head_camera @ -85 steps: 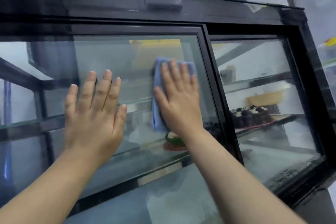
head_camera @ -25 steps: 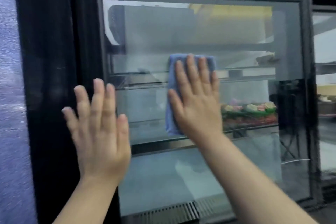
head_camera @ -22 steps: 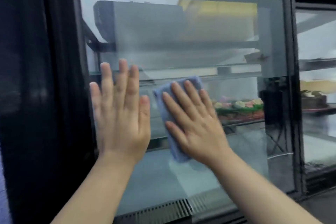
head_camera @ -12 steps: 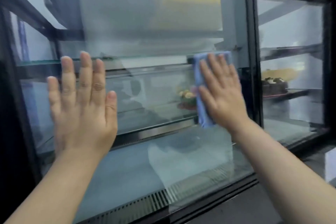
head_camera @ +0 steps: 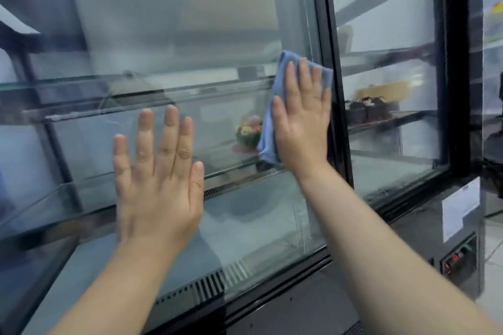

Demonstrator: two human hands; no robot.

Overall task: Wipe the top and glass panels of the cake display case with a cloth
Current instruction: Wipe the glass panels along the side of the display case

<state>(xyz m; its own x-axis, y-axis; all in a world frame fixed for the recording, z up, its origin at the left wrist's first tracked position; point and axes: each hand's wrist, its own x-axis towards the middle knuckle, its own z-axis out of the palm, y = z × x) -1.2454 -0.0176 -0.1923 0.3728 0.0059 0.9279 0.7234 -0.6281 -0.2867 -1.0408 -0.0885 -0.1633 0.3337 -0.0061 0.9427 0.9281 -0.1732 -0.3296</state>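
The black-framed cake display case [head_camera: 337,122] fills the view, with a large left glass panel [head_camera: 190,35] and a right glass panel [head_camera: 389,90]. My right hand [head_camera: 302,122] lies flat with straight fingers on a folded blue cloth [head_camera: 268,128], pressing it against the left panel right beside the black centre post. My left hand [head_camera: 158,177] is spread flat against the same panel, lower and to the left, holding nothing.
Inside, glass shelves carry a decorated cake [head_camera: 249,132] behind the cloth and dark cakes [head_camera: 367,109] behind the right panel. A black vent grille [head_camera: 206,288] runs along the case bottom. A white label [head_camera: 460,207] and red switches [head_camera: 454,258] sit on the lower right side.
My right hand has carried the cloth rightward across the left panel to the centre post. My left hand has slid right and down along the glass. The view has shifted right.
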